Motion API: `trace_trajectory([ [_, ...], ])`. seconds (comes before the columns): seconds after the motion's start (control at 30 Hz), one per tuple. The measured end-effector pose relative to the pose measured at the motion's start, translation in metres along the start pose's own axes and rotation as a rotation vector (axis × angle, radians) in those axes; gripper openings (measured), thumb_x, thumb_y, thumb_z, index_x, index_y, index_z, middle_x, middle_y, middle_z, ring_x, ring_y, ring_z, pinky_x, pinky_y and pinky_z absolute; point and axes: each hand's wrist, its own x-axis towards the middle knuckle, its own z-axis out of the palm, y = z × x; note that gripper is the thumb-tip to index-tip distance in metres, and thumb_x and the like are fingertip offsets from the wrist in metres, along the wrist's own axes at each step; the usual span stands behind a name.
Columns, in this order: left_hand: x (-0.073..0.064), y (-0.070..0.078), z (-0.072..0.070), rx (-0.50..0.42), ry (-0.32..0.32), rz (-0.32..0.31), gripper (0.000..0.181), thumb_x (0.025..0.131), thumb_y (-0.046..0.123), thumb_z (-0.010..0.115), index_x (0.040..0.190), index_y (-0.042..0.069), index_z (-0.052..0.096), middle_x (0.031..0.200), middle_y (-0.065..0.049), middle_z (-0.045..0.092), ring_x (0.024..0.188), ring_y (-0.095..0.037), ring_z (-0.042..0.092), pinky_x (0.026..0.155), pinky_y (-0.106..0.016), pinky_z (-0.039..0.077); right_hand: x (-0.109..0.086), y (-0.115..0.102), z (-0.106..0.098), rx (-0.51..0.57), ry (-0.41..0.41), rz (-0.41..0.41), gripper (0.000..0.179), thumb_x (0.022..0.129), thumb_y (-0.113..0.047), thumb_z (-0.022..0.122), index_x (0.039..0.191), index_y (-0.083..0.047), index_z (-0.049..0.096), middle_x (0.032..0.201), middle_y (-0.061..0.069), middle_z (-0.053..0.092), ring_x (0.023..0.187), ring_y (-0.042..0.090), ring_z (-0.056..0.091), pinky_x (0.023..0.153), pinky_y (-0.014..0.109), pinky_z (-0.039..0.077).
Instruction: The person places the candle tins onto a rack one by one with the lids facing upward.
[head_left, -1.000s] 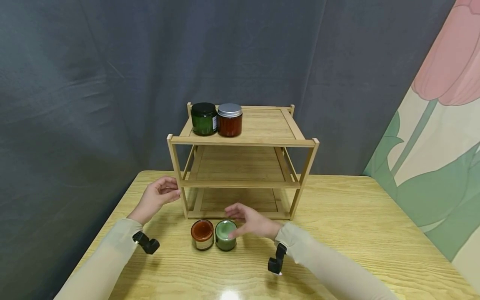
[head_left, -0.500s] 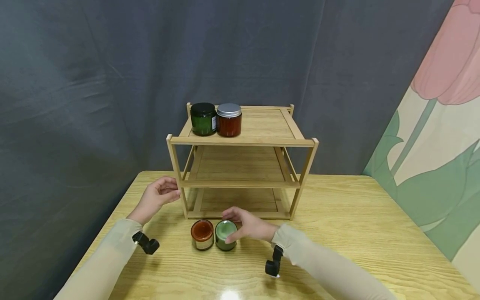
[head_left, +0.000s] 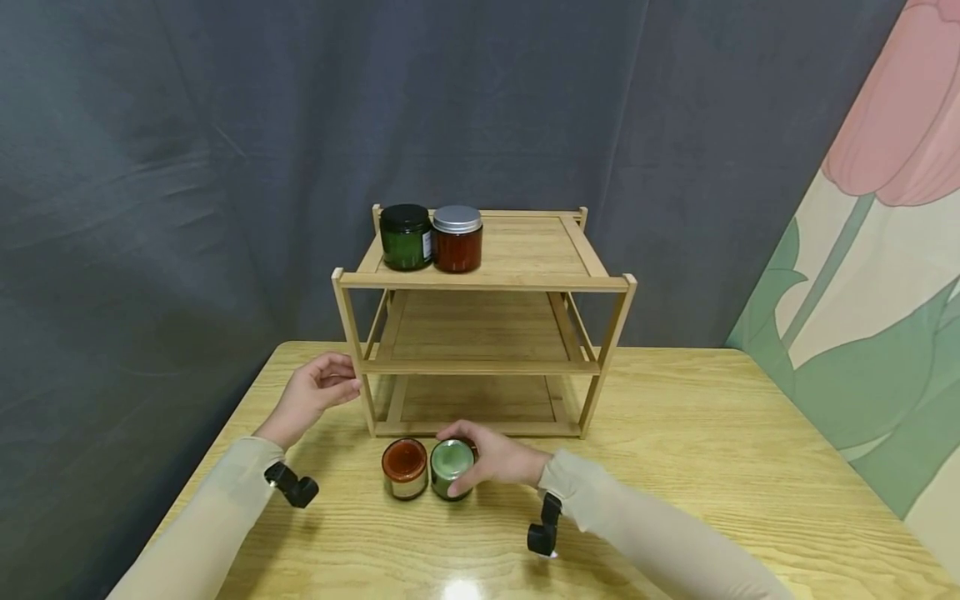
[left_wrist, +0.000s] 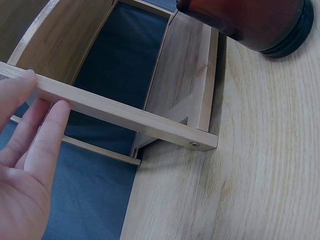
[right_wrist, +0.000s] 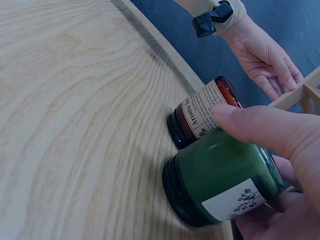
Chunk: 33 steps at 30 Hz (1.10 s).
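Note:
My right hand [head_left: 495,457] is wrapped about a green glass jar [head_left: 451,468], thumb on its near side and fingers on the far side. In the right wrist view that green jar [right_wrist: 225,175] has a white leaf-print label and stands upside down on its black lid. Beside it stands a smaller-looking amber jar [head_left: 405,471], also lid down, with a printed beige label. My left hand [head_left: 315,396] is at the front left post of a three-tier wooden rack [head_left: 480,367]. The left wrist view shows the thumb and fingers pinching this post [left_wrist: 120,111] from either side.
On the rack's top shelf, at the left, sit a green jar [head_left: 406,239] with a black lid and an amber jar [head_left: 457,240] with a silver lid. The wooden table [head_left: 690,467] extends right. A dark curtain [head_left: 480,100] hangs behind.
My right hand has moved slightly left, and its thumb and fingers have closed around the green jar on the table. The left hand has stayed at the rack's post.

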Motion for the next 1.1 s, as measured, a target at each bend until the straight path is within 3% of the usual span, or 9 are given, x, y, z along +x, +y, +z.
trace_trajectory([
  [0.3,0.0004,-0.0008,0.0002,-0.001,0.002,0.0,0.042,0.091,0.011,0.068,0.124,-0.006,0.05,0.108,-0.007,0.063,0.094,-0.009,0.067,0.085,-0.025,0.057,0.0023,0.002,0.0009,-0.063,0.007,0.014,0.071,0.068,-0.002,0.086,0.129,-0.005,0.05,0.122,0.008,0.057,0.11,0.019,0.056,0.101,0.033,0.047],
  [1.1,0.0,-0.0003,0.0003,-0.002,0.005,0.001,0.042,0.09,0.011,0.068,0.125,-0.005,0.05,0.108,-0.008,0.063,0.094,-0.009,0.067,0.085,-0.024,0.057,0.0031,-0.0049,-0.0012,-0.179,0.017,0.038,0.063,0.067,-0.005,0.087,0.122,-0.007,0.055,0.113,0.004,0.061,0.103,0.017,0.058,0.092,0.028,0.049],
])
